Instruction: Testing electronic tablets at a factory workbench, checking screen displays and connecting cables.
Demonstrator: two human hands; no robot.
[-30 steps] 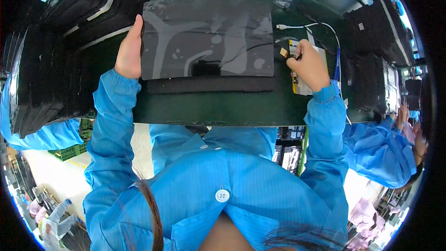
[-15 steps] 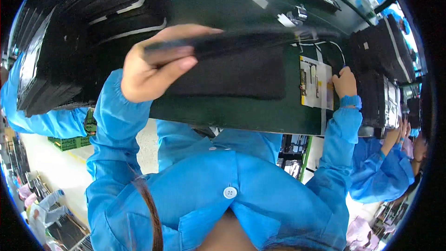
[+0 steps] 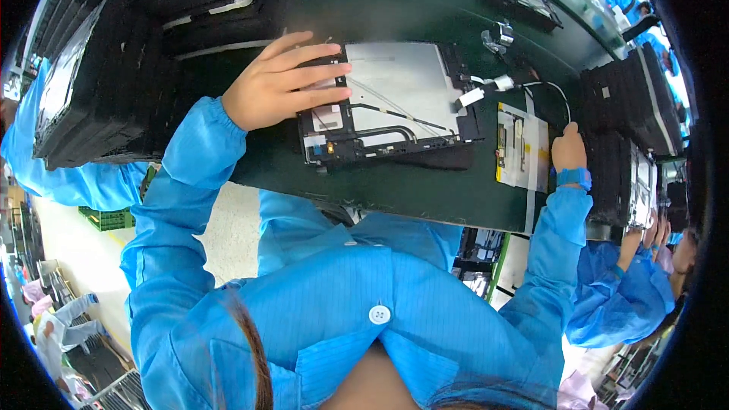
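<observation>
Currently: my L hand (image 3: 285,85), splayed on panel (image 3: 395,80) (prob. stiff, fragile; hold rim); R hand (image 3: 569,152) curled by cable (image 3: 563,96), grip unclear.

The flat panel (image 3: 399,80) lies silvery face up at the centre of the frame, black-rimmed, its lower edge rising slightly rightward. Dark wiring runs along its lower part, with small coloured components at its lower left corner. The thin white cable (image 3: 563,94) curves right of it, white connectors (image 3: 471,97) at the panel's right edge.
</observation>
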